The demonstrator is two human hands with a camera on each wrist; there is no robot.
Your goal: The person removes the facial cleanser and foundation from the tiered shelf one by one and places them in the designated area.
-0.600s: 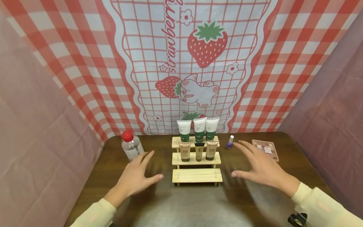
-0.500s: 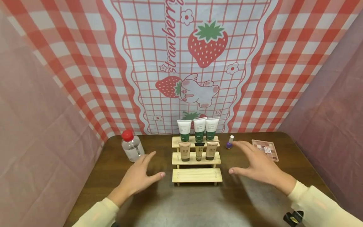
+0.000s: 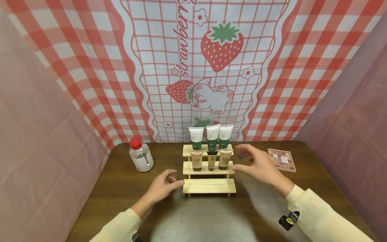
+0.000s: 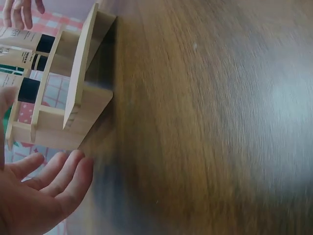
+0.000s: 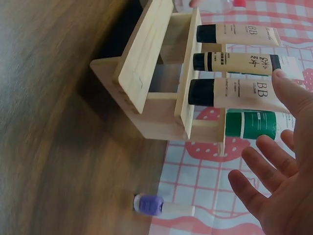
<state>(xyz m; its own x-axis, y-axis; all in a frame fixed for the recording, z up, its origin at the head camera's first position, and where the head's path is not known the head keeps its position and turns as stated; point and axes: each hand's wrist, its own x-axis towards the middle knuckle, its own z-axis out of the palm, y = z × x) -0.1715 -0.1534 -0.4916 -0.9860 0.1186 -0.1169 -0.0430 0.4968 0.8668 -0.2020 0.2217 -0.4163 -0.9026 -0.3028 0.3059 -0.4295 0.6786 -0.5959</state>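
A three-step wooden display rack [image 3: 209,186] stands on the table. White-and-green tubes [image 3: 196,138] line its top step. On the middle step are two beige BB cream tubes [image 3: 197,162] with a slim gold tube [image 3: 212,162] between them. My left hand [image 3: 161,188] is at the rack's left side, fingers loosely bent, thumb tip right at the lowest step's end. Beside the right end, my right hand [image 3: 260,166] has thumb and fingers spread, near the right BB tube [image 5: 244,93]. Neither hand holds anything. A purple nail polish bottle [image 5: 150,204] is mostly hidden behind the right hand in the head view.
To the left stands a clear bottle with a red cap [image 3: 141,156]. An eyeshadow palette [image 3: 282,160] lies at the right. Behind the wooden table [image 3: 208,218] hangs a red-and-white checked strawberry cloth [image 3: 221,47], and pink cloth [image 3: 45,134] covers the sides.
Both hands have moved inward to the rack's two sides, with the left fingers bending more. The right hand now covers most of the nail polish in the head view. The rack and tubes stay put.
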